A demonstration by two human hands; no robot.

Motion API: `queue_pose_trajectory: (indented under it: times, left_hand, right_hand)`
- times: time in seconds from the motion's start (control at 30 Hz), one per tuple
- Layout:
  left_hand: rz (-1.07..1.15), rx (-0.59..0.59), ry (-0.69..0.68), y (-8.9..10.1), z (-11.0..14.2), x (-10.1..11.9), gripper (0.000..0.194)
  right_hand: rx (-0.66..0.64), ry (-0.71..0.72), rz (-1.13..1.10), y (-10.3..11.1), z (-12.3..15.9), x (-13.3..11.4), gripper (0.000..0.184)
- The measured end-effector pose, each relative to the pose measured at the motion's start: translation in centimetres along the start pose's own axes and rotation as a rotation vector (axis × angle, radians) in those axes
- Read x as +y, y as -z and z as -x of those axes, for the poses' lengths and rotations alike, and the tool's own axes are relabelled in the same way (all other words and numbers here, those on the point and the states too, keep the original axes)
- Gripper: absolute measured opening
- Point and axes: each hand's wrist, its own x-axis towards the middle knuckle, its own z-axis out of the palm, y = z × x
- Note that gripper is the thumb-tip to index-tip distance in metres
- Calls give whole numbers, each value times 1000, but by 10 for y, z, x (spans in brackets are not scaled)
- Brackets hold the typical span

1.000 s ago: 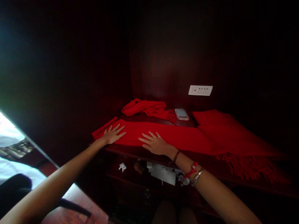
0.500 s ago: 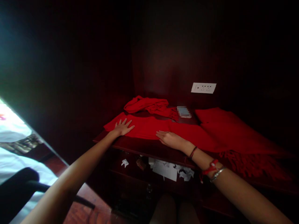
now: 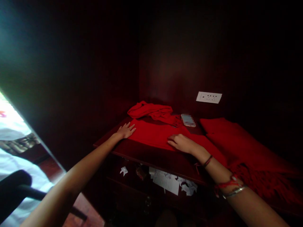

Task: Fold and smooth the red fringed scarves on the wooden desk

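A red fringed scarf [image 3: 151, 135] lies along the shelf as a flat strip, running into a wider spread part [image 3: 239, 138] at the right with its fringe toward me. My left hand [image 3: 126, 130] rests palm down at the strip's left end, fingers spread. On the strip's middle, near its front edge, my right hand [image 3: 181, 142] has its fingers bent and drawn in on the cloth; the fingertips are partly hidden. Behind the strip sits a bunched red cloth [image 3: 150, 111], with a phone-like pixelated object [image 3: 188, 120] beside it.
The dark wooden shelf [image 3: 142, 149] meets dark walls at the left and back. A white socket plate [image 3: 209, 97] is on the back wall. Below, a lower shelf holds papers [image 3: 167, 183] and crumpled paper [image 3: 189, 188]. A black chair part [image 3: 16, 184] stands at lower left.
The strip's left end has shifted right and now lies by my left hand rather than beyond it. My right hand has moved right, its fingers more bent. The view has tilted slightly.
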Motion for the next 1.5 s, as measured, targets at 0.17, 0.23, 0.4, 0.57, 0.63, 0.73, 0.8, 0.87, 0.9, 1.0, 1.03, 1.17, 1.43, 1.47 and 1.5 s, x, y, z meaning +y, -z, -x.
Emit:
queue_pose_trajectory:
  times: [0.17,0.23,0.4,0.57,0.63,0.73,0.8,0.87,0.9,1.0,1.03,1.17,1.43,1.47,1.5]
  left_hand:
    - [67,40,21,0,3,-23,50]
    - [122,59,30,6,5,-34,48]
    - [203,71,89,32,9,-49,51]
    - [256,-33,192,55,9,-37,32]
    - [211,-23,205,56,10,-32,22]
    - [112,38,227,48,20,-27,20]
    - [44,112,238,38,29,-23,26]
    - [-43,217,212,31,36,-19,34]
    - [-105,275,161,28,37,-17,37]
    - [-276,386,-130,25,27,-9,39]
    - [-291,360,-228,24,20,-7,39]
    - [-157,107,-272,8,-4,-3,49]
    - [-62,66,-167,-7,-2,-24,54]
    - [-64,68,-167,-6,-2,-24,54]
    - [-66,70,-167,-5,-2,-24,54]
  right_hand:
    - [23,-3,-125,-27,-52,-42,52]
    - [-26,-18,-125,-42,-57,-50,49]
    - [-14,-25,-100,-56,-52,-50,47]
    - [25,-26,-96,-55,-51,-49,46]
    - [48,-27,-91,-55,-50,-50,45]
    - [68,-25,-86,-55,-47,-51,46]
    - [66,-16,-87,-53,-45,-52,46]
    - [51,3,-92,-52,-45,-52,46]
    - [40,12,-96,-51,-45,-52,45]
    - [8,35,-109,-51,-47,-51,45]
    - [-2,40,-112,-51,-48,-51,45]
    - [-14,52,-122,-50,-48,-52,46]
    - [123,166,-215,-43,-39,-51,33]
    - [122,167,-229,-42,-37,-48,31]
    - [122,162,-231,-40,-34,-45,30]
